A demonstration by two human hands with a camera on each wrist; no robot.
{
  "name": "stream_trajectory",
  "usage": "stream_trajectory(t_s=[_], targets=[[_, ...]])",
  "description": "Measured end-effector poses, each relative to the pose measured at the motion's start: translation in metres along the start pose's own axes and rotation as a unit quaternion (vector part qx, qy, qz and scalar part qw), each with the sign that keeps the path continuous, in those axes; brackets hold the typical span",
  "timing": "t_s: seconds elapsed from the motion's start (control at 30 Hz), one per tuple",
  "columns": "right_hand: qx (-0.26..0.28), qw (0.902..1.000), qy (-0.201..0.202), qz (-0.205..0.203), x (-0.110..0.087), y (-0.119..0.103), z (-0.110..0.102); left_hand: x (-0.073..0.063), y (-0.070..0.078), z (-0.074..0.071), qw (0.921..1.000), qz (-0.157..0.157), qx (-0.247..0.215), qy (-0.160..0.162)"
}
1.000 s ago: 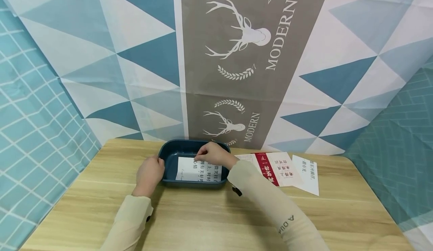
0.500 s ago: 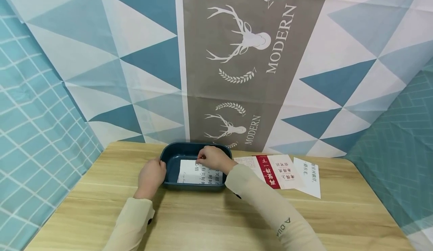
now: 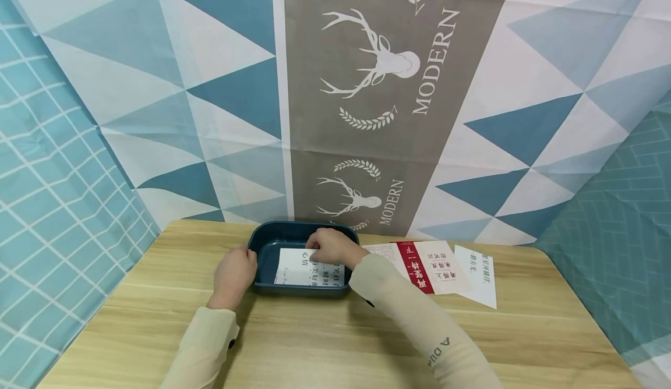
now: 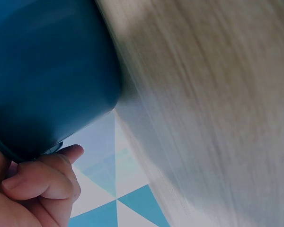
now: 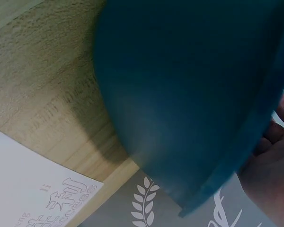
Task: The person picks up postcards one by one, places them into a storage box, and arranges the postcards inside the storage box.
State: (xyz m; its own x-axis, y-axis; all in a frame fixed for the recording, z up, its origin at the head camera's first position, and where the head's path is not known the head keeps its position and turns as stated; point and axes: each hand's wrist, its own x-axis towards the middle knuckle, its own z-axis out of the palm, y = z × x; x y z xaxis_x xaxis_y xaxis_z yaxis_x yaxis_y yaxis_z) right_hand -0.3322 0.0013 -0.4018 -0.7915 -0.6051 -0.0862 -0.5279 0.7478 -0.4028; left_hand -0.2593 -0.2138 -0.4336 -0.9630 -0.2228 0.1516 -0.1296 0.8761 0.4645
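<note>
Tray [image 3: 299, 292], dark blue, on the worktop [image 3: 314, 342] near its far edge; open side up, long axis left to right, short ends facing left and right. Inside it, a printed card [image 3: 293, 267] toward the right and near side, long axis also left to right, roughly parallel to the tray's near wall. Its lines of print run far to near.

My hands are apart. Left hand [image 3: 235, 273]: gripping the rim at the tray's left end, fingers curled there. Right hand [image 3: 334, 246]: reaching in over the right end, fingers bent, tips at the card's far edge; whether they pinch it or only touch it, I cannot tell. The tray wall hides those fingertips in the right wrist view.

Right of the tray: a red-banded card [image 3: 416, 267], its band running far to near, slightly slanted; a white card [image 3: 483, 275] overlaps it at the right, also slanted.
</note>
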Motion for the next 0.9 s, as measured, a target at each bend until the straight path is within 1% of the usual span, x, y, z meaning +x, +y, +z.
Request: stream_trajectory(t_s=[0.17,0.3,0.47,0.67,0.77,0.9], targets=[[-0.024,0.9997,-0.002,-0.009,0.006,0.003,0.008,0.0,0.0,-0.001,1.0,0.002,0.001,0.0],[-0.05,0.9986,-0.002,-0.015,0.011,0.006,0.016,0.0,0.001,-0.001,1.0,-0.006,-0.001,-0.008],[-0.044,0.999,-0.001,-0.01,0.015,0.01,0.021,0.001,0.0,0.0,0.9999,-0.01,-0.002,-0.011],[-0.036,0.9993,-0.002,0.006,0.015,0.015,0.025,0.001,-0.001,0.0,1.0,0.003,0.001,-0.005],[-0.038,0.9993,-0.005,0.006,0.014,0.016,0.026,0.0,-0.001,0.0,1.0,0.005,0.003,-0.003],[-0.044,0.999,-0.008,-0.003,0.014,0.017,0.027,0.0,-0.001,0.001,1.0,0.0,0.005,-0.003]])
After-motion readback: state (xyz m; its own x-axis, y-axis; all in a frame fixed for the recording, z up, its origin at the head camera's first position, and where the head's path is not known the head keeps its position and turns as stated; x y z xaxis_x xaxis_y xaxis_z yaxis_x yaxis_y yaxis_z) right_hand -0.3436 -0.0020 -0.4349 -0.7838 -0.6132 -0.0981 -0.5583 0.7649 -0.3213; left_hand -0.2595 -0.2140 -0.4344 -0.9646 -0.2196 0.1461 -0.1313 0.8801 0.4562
